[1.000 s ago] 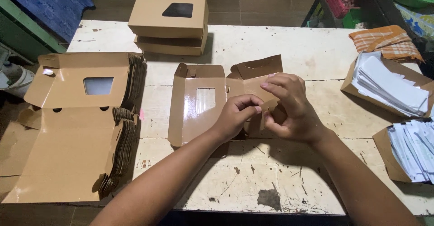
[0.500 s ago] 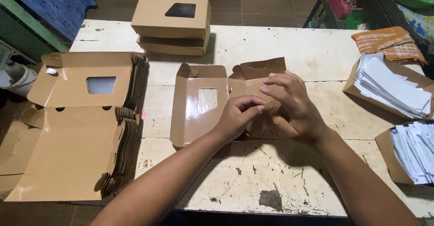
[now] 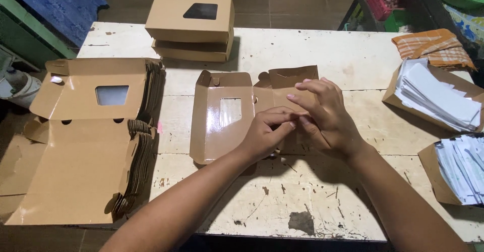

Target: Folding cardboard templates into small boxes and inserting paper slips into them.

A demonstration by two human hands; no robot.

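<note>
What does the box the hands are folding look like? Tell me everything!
The half-folded box is thin brown cardboard, glossy inside. Its lid lies open and flat on the white table, with a square window cut in it. Side flaps stand up. The left hand and right hand both press on its right part.

Bare forearms, no sleeves, rings or watch.

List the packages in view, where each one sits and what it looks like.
Half-folded box: table centre, brown card with window, both hands on its right part.
Flat stack: left edge, unfolded brown blanks with windows.
Finished boxes: far side, two stacked, brown, dark window on top.
Paper trays: right edge, brown card, holding white sheets.
No labels, signs or screens seen.
</note>
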